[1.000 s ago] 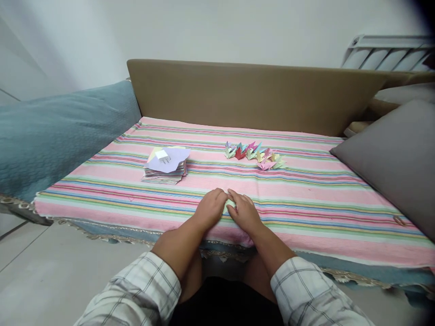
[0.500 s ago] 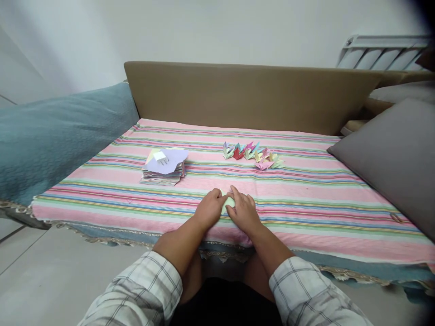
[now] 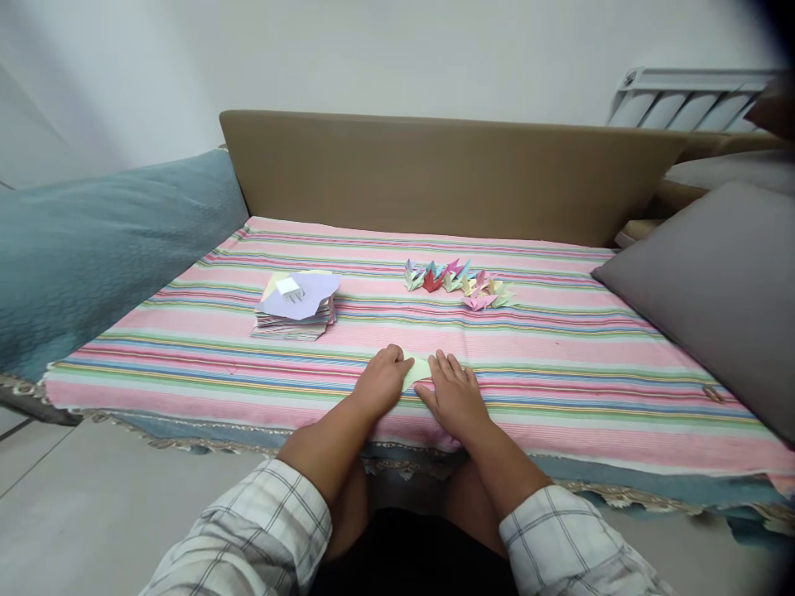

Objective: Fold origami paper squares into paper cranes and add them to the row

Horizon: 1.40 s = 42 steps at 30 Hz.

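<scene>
A small pale green paper (image 3: 417, 369) lies near the front edge of the striped cloth (image 3: 559, 364). My left hand (image 3: 380, 382) is curled, its fingertips pressing on the paper's left side. My right hand (image 3: 456, 396) lies flat with fingers stretched over the paper's right side. Further back on the left sits a stack of coloured paper squares (image 3: 291, 306) with a small white plug (image 3: 289, 287) on top. A row of several folded paper cranes (image 3: 456, 283) lies beyond my hands.
The cloth covers a sofa seat with a tan backrest (image 3: 447, 174). A teal blanket (image 3: 105, 240) drapes the left side. A grey cushion (image 3: 714, 281) leans at the right. A white radiator (image 3: 683, 95) stands behind it. Pale floor tiles (image 3: 93, 513) show below left.
My right hand slid to the right and flattened, so more of the green paper shows between my hands. The view has shifted slightly.
</scene>
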{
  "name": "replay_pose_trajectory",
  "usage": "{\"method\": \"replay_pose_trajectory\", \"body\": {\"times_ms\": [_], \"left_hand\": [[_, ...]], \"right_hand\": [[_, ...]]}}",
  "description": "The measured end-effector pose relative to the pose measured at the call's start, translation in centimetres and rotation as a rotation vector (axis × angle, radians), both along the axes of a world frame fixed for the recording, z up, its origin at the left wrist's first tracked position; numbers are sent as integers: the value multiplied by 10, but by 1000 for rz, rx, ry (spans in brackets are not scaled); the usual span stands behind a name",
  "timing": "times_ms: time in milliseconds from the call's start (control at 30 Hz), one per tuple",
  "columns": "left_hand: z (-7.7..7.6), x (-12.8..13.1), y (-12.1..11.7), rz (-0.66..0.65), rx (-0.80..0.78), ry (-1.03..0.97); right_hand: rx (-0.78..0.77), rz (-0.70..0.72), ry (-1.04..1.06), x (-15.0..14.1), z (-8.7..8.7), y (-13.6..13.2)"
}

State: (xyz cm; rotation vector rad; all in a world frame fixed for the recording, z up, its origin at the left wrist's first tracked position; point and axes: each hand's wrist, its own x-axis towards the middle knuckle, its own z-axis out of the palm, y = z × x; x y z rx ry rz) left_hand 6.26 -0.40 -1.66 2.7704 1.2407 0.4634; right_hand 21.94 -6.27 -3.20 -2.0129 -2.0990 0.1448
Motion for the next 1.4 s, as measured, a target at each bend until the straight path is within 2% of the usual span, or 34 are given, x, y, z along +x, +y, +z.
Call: {"method": "replay_pose_trajectory", "body": {"times_ms": [133,200,267,333,400,467,867,967,1100,1167,1233,1300,1400], "left_hand": [[0,-1,0,-4,-9,-11],[0,-1,0,-8,-23,-25],[-1,-2,0,-3,-41,-48],[-3,-1,0,6,-51,-71],[-5,-1,1,10,-47,-80],[-6,-1,1,10,-32,-74],[-6,-2,2,0,-42,-86],[-4,-2,1,-4,-45,-74],[-1,-2,0,-2,-40,-45],[-1,-1,0,5,-37,-53],[-3,0,0,32,-50,-73],[-4,0,0,49,-58,-61],[-3,-1,-1,53,-18,16]], "right_hand": [[-4,-128,-4,10,-1,-3],[45,-175,-15,12,1,-6],[135,-100,-31,11,4,-11],[196,83,-50,7,5,-16],[188,198,-62,3,4,-20],[148,213,-61,0,2,-21],[68,-13,-35,19,4,-23],[101,-82,-39,24,6,-25],[220,-178,-44,23,12,-25],[288,-110,-21,16,14,-22],[310,89,1,5,15,-17],[264,269,10,-7,13,-9],[144,324,27,-18,9,1]]}}
